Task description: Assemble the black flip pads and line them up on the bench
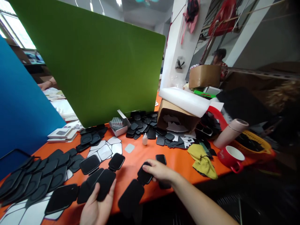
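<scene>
My left hand (99,204) is closed around several black hinged pads (106,182), fanned out so that their square panels spread to the left and upward. Between the thumb and fingers of my right hand (158,170) is one black hinged pad (131,195), pinched by its smaller panel, with its larger panel hanging toward the table's front edge. Another black pad (161,159) lies just behind my right hand, partly covered by it. Rows of overlapping black pads (50,167) rest on the orange table (178,168) at the left.
White rounded-square sheets (105,151) lie mid-table near a small white bottle (144,139). Farther back are an open box of small cylinders (118,126) and a cardboard box (161,117). A yellow cloth (203,164), red mug (226,156) and pink flask (231,132) stand right. A green partition (105,68) rises behind.
</scene>
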Tool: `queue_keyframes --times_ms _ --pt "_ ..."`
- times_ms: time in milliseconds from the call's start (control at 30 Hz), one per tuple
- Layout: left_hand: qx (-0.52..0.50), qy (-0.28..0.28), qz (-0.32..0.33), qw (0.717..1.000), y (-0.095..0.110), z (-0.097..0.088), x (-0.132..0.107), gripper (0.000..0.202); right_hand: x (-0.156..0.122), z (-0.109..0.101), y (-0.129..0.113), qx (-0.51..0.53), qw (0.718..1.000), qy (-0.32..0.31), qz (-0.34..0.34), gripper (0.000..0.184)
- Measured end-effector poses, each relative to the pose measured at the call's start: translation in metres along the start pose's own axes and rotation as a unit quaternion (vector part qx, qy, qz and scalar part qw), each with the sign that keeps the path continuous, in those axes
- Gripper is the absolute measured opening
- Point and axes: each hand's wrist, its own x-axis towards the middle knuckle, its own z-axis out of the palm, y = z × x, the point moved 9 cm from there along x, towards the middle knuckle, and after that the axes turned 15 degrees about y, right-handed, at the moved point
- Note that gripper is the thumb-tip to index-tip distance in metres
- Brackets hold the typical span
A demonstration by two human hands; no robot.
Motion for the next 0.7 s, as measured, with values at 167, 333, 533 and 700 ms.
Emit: queue_keyframes --times_ms 167,333,533,700 --pt "-0.042 0.046 -0.096 0.993 -0.025 -0.004 0.0 0.03 -0.027 0.06 0.014 0.374 0.914 0.091 0.129 0.037" --pt "-0.074 -0.064 -0.01 0.995 -0.011 0.018 -0.009 0.031 -0.034 0.068 0.016 0.382 0.897 0.181 0.133 0.037" --pt "-0.041 -0.067 -0.024 0.997 -0.018 0.013 -0.008 0.028 -0.023 0.044 0.017 0.314 0.924 0.191 0.104 0.035" --pt "0.007 -0.048 -0.036 0.998 -0.032 0.011 -0.006 0.033 -0.015 0.028 0.013 0.262 0.945 0.187 0.065 0.031"
